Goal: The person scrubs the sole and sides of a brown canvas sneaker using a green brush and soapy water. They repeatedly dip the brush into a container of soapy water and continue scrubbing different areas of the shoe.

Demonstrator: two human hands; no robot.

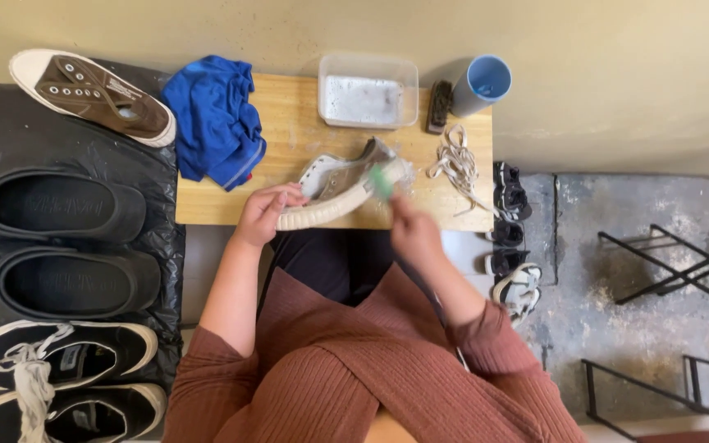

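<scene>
Far left: black plastic sheet point(157, 271) carrying a brown sneaker point(92, 94) up top, two black clogs point(55, 246) in the middle, two black lace-up shoes point(59, 381) at the bottom. Next over, blue cloth point(215, 115) bunched on the left end of the wooden board point(289, 123). Left hand point(263, 212) at the board's near edge, fingers curled around the heel end of a pale sneaker point(340, 187), gripping it, sole rim facing the body. Sneaker lying on its side, tilted, toe pointing up and right, between both hands at the middle of the board. Behind it, against the wall, clear plastic tub point(367, 92) with whitish sudsy water. Right hand point(414, 234) just right of the sneaker's toe end, closed around a green brush point(382, 182); brush head blurred, touching the shoe's upper near the toe. Further right on the board: loose white laces point(457, 164) in a heap, a dark brush point(439, 107) by the tub, blue cup point(482, 82) at the far corner. Past the board's right edge, small dark shoes point(509, 213) in a row on the concrete floor, then black metal frames point(683, 262) at far right. Rust-coloured ribbed sleeves on both arms.
</scene>
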